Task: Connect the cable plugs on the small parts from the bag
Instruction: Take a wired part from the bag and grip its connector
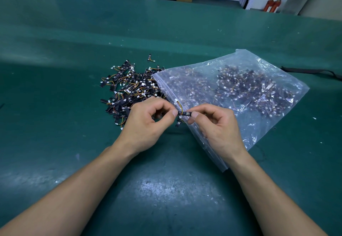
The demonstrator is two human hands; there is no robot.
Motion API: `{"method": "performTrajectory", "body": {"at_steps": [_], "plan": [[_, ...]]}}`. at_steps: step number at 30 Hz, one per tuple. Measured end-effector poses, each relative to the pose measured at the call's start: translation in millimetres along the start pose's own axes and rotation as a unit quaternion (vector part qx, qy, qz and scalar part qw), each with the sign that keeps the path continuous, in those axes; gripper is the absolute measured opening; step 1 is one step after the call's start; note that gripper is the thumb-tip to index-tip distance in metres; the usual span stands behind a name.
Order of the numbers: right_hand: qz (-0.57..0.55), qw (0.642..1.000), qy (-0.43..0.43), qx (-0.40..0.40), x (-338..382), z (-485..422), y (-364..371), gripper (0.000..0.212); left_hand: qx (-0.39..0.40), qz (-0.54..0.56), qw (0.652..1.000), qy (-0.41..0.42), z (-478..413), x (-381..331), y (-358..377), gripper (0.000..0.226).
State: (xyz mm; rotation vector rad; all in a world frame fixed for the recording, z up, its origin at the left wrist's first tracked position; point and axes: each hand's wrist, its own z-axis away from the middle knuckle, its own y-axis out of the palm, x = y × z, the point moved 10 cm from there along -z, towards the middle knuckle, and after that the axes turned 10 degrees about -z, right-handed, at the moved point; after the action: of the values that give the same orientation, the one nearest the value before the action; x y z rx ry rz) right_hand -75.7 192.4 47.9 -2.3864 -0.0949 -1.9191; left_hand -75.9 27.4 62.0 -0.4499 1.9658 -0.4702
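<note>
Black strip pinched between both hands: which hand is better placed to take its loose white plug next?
Left, probably. The white plug sits on its cable just above the fingertips of the left hand, while the right hand pinches the far end of the black strip and can steady it.

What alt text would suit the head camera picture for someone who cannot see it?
The left hand and right hand pinch opposite ends of a small black part with coloured wires, above a green table. A clear plastic bag of such parts lies to the right, with a pile of them on the table left of it.
</note>
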Motion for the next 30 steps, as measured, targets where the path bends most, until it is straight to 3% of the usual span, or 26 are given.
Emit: {"method": "performTrajectory", "body": {"at_steps": [3,8,15,30], "plan": [[0.018,1.000,-0.004,0.007,0.0,0.6,2.7,0.013,0.007,0.003,1.000,0.001,0.4,0.6,1.6,0.012],[0.022,1.000,0.000,-0.007,0.8,-1.1,0.8,0.016,0.018,0.016,1.000,-0.003,-0.7,4.5,3.4,0.029],[0.034,0.999,-0.009,0.002,2.8,0.2,2.5,0.015,0.015,0.003,1.000,0.013,0.9,0.6,5.9,0.012],[0.022,1.000,-0.009,0.005,2.5,-0.7,2.6,0.019,0.020,0.000,1.000,0.019,0.8,-1.2,4.6,0.017]]}}
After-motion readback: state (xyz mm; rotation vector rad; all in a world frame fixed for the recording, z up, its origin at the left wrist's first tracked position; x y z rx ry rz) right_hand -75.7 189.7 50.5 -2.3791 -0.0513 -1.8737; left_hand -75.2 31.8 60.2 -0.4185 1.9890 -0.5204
